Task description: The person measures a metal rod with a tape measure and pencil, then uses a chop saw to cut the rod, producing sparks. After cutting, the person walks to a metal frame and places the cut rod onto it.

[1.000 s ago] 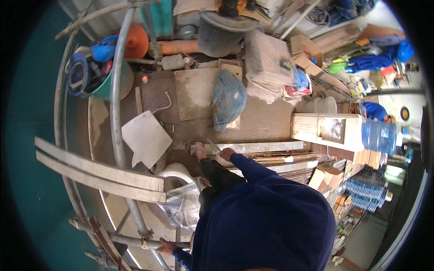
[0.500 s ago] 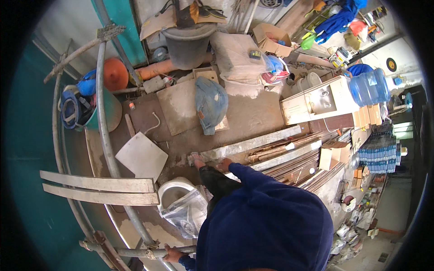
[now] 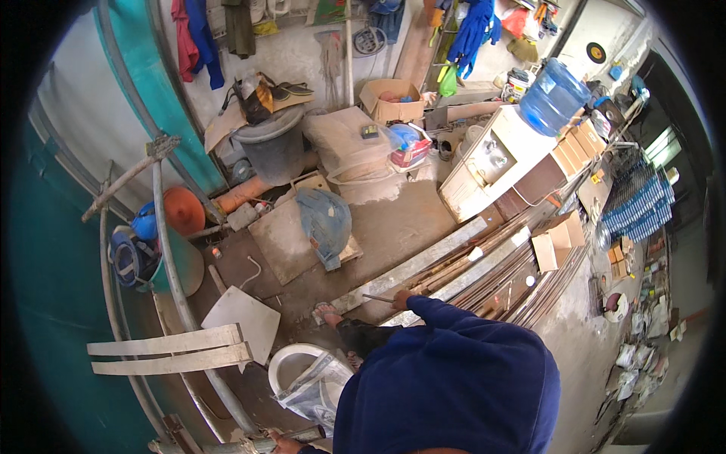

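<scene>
My left hand [image 3: 286,444] is closed round a horizontal metal scaffold pipe [image 3: 308,433] at the bottom edge. Reaching forward in a dark blue sleeve, my right hand [image 3: 401,300] grips a thin grey rod [image 3: 377,297] that points left over a long pale beam [image 3: 412,262]. Below that hand, my foot [image 3: 327,314] in a sandal stands near the beam's end. A white toilet bowl [image 3: 291,366], partly wrapped in clear plastic, is between my left hand and my legs. My torso hides part of the floor.
Scaffold pipes [image 3: 175,265] and two curved wooden boards [image 3: 170,340] stand at left. A square white tile [image 3: 240,321] lies beyond the toilet bowl. Long wooden strips and metal lengths [image 3: 484,284] extend to the right, near an open cardboard box [image 3: 557,244] and a water dispenser [image 3: 476,170].
The view has shifted, showing more of the back wall. My right hand has moved to the right and a rod now shows in it. My left hand stays on the pipe.
</scene>
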`<action>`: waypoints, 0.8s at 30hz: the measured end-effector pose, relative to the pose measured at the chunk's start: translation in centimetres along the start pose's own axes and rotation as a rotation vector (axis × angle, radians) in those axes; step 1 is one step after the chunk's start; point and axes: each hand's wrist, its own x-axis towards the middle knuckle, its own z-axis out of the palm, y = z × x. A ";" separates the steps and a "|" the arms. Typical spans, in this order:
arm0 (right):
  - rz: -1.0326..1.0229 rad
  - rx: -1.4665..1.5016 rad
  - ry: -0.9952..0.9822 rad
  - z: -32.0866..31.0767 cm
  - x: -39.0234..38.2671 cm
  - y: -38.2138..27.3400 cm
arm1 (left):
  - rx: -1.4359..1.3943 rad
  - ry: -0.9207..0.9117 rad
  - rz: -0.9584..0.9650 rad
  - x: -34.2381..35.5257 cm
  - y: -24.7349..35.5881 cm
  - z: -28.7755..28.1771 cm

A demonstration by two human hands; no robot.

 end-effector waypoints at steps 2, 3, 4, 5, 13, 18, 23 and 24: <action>-0.009 -0.157 -0.098 0.9 -1.4 0.7 | 0.023 -0.017 0.013 0.3 -0.7 0.8; -0.041 -0.166 -0.096 1.1 -2.1 0.7 | 0.028 -0.021 0.016 0.4 -0.8 1.2; -0.034 -0.221 -0.131 1.3 -2.9 0.5 | 0.037 -0.026 0.018 0.5 -0.9 1.4; -0.017 -0.283 -0.215 1.2 -3.5 0.2 | 0.049 -0.030 0.022 0.6 -0.7 1.7; -0.175 -0.319 -0.101 1.1 -5.7 -1.7 | 0.088 -0.051 0.087 1.0 0.4 3.5; -0.176 -0.357 -0.088 4.7 -4.3 0.0 | 0.116 -0.052 0.077 2.5 -0.6 3.3; -0.160 -0.222 -0.090 8.4 -5.1 1.4 | -0.005 -0.107 -0.061 2.3 -2.1 0.7; -0.065 -0.123 -0.093 8.6 -5.3 1.5 | -0.117 -0.057 0.020 2.1 -1.9 0.5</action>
